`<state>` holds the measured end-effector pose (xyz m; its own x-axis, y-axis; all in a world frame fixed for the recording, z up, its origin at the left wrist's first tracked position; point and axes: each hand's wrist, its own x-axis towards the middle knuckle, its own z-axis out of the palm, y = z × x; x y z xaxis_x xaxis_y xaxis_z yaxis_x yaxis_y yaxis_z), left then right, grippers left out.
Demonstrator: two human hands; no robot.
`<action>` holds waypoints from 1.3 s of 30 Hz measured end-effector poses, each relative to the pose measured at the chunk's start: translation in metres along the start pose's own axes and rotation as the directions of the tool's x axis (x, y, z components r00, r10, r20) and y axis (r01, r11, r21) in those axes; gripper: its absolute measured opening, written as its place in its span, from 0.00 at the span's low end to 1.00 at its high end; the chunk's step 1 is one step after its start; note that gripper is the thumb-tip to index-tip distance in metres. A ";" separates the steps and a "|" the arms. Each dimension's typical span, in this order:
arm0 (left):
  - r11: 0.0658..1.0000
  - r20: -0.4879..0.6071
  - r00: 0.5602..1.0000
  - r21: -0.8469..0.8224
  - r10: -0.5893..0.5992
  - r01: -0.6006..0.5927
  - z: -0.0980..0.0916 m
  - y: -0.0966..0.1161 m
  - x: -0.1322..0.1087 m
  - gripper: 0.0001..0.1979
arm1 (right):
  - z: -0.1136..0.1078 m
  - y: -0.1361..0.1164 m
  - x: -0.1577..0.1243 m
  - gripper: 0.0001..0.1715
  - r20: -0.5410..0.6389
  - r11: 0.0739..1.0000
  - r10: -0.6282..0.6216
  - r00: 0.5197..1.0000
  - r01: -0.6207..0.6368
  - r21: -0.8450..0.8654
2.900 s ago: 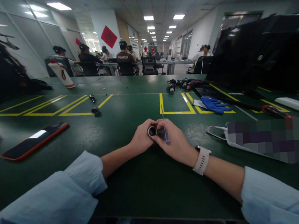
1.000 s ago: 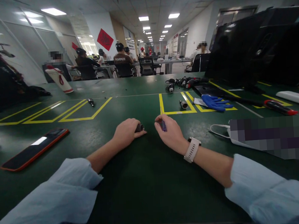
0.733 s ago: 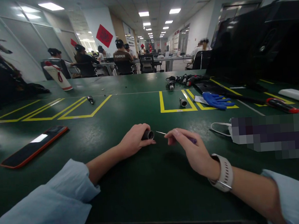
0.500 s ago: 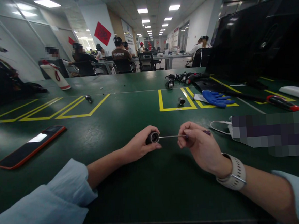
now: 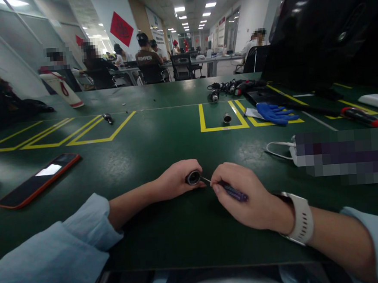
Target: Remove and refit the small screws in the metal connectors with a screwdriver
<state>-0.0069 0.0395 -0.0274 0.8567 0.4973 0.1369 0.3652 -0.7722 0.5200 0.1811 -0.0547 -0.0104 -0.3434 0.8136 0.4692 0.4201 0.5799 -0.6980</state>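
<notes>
My left hand [image 5: 177,180] is closed around a short dark cylindrical part [image 5: 193,177], its round metal-rimmed opening turned toward me. In my right hand [image 5: 239,194] is a thin screwdriver [image 5: 234,192] with a dark purple handle. Its slim metal shaft points left and its tip meets the rim of the part, though I cannot tell whether it goes inside. Both hands are just above the green table [image 5: 183,241], close together.
A phone-like device with an orange edge [image 5: 39,181] lies at left. Beyond my hands are a small metal ring [image 5: 227,118], a small metal piece [image 5: 107,118], a blue glove [image 5: 276,113] and cabled parts [image 5: 227,87]. A red-and-black handled tool [image 5: 363,116] lies right. People sit farther back.
My right hand has moved left, closer to the part, and turned so the screwdriver now slants with its handle toward me. My left hand has tilted the part slightly. The view has shifted a little.
</notes>
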 end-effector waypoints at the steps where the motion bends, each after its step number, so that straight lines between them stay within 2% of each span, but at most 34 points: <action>1: 1.000 0.007 1.000 0.010 0.004 -0.004 0.000 0.001 0.000 0.09 | 0.000 -0.001 0.000 0.06 0.003 1.000 0.012 1.000 -0.012 -0.001; 4: 0.999 0.029 0.999 0.018 0.029 -0.030 0.000 0.001 0.000 0.09 | -0.003 0.001 0.002 0.08 -0.008 0.971 0.187 0.982 -0.184 0.154; 7: 0.999 0.029 0.999 0.018 0.033 -0.033 -0.001 0.001 0.000 0.10 | -0.004 0.012 0.005 0.09 0.031 0.836 0.374 0.927 -0.352 0.421; 9: 1.000 0.034 0.999 0.017 0.022 -0.023 -0.002 0.001 0.000 0.10 | -0.003 0.019 0.007 0.07 0.067 0.722 0.431 0.900 -0.389 0.573; 11: 1.000 0.042 0.999 0.017 0.017 -0.018 -0.002 0.001 0.000 0.10 | -0.001 0.022 0.007 0.07 0.091 0.649 0.453 0.887 -0.398 0.648; 13: 1.000 0.040 0.999 0.018 0.017 -0.018 -0.002 0.001 0.000 0.10 | 0.000 0.020 0.006 0.07 0.070 0.682 0.435 0.897 -0.380 0.625; 15: 1.000 0.038 0.999 0.018 0.020 -0.021 -0.001 0.001 0.000 0.10 | 0.000 0.015 0.003 0.08 0.006 0.812 0.356 0.934 -0.313 0.493; 17: 1.000 0.034 0.999 0.019 0.017 -0.017 0.000 0.000 0.001 0.10 | -0.001 0.007 0.000 0.08 -0.045 0.939 0.208 0.977 -0.186 0.288; 19: 1.000 0.027 1.000 0.016 0.017 -0.017 0.000 0.000 0.001 0.10 | -0.001 0.000 -0.003 0.08 -0.045 0.992 0.054 0.998 -0.049 0.118; 21: 1.000 0.017 1.000 0.008 0.020 -0.020 0.000 0.001 0.000 0.09 | -0.001 -0.004 -0.005 0.07 -0.023 0.999 -0.026 0.999 0.027 0.023; 23: 1.000 0.012 1.000 -0.005 0.021 -0.021 0.000 0.001 0.000 0.09 | -0.001 -0.006 -0.005 0.07 -0.013 1.000 -0.010 1.000 0.010 0.019; 26: 1.000 -0.004 1.000 -0.030 0.000 -0.001 -0.001 0.001 -0.001 0.10 | -0.002 -0.001 -0.002 0.09 -0.023 0.976 0.154 0.988 -0.148 0.160; 30: 0.998 -0.029 0.999 -0.059 -0.022 0.020 -0.002 -0.001 -0.002 0.12 | -0.001 0.012 0.004 0.08 0.005 0.815 0.374 0.927 -0.331 0.475; 32: 0.998 -0.034 0.999 -0.063 -0.024 0.022 -0.002 -0.001 -0.002 0.12 | -0.001 0.017 0.005 0.07 0.044 0.717 0.421 0.906 -0.362 0.596; 34: 0.998 -0.035 0.999 -0.064 -0.026 0.023 -0.002 -0.002 -0.002 0.12 | 0.000 0.017 0.005 0.06 0.066 0.672 0.440 0.896 -0.377 0.637; 35: 0.998 -0.033 0.999 -0.062 -0.027 0.025 -0.002 -0.002 -0.002 0.12 | 0.000 0.016 0.004 0.07 0.060 0.690 0.437 0.898 -0.377 0.618; 37: 0.998 -0.029 0.999 -0.050 -0.034 0.032 -0.002 -0.001 -0.002 0.12 | 0.000 0.010 0.003 0.07 0.015 0.810 0.375 0.927 -0.336 0.480; 39: 0.999 -0.027 0.999 -0.030 -0.034 0.033 -0.001 -0.001 -0.002 0.11 | -0.001 0.003 0.000 0.07 -0.019 0.945 0.227 0.974 -0.215 0.244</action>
<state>-0.0093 0.0396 -0.0271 0.8340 0.5333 0.1417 0.3821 -0.7433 0.5491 0.1828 -0.0531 -0.0119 -0.2229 0.9245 0.3093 0.2658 0.3629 -0.8931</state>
